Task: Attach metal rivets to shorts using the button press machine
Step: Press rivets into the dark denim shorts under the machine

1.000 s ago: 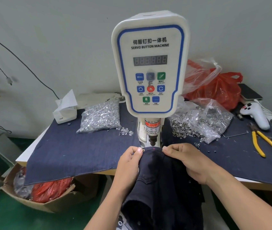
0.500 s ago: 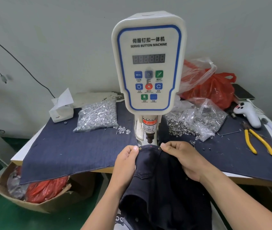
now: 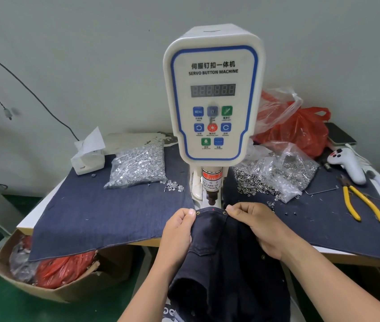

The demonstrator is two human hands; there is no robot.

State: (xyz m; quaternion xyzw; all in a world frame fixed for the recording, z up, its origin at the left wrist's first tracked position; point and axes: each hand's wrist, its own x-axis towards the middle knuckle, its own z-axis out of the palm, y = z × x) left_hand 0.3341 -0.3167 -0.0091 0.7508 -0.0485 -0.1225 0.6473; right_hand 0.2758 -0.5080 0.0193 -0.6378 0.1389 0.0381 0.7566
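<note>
Behind everything stands a plain grey wall [image 3: 91,54], and at 7 o'clock the floor [image 3: 3,305] is green, with one cardboard box [image 3: 68,291] on it holding red plastic. One table [image 3: 31,219] is covered by a dark blue denim cloth [image 3: 114,217]. At the centre rises one white button press machine [image 3: 213,96] with a blue-lined panel. Dark shorts [image 3: 226,263] hang from the front edge of the table at 6 o'clock, their top edge just under the press head. Left hand [image 3: 179,231] and right hand [image 3: 261,226] each pinch this edge with curled fingers. Two rivets [image 3: 198,213] sit in the fabric between the hands. Two clear bags of metal parts lie on the cloth: one [image 3: 138,166] at 10 o'clock, one [image 3: 277,173] at 2 o'clock. One red bag [image 3: 305,131], one white controller [image 3: 349,166] and one pair of yellow pliers [image 3: 361,203] lie at 3 o'clock.
</note>
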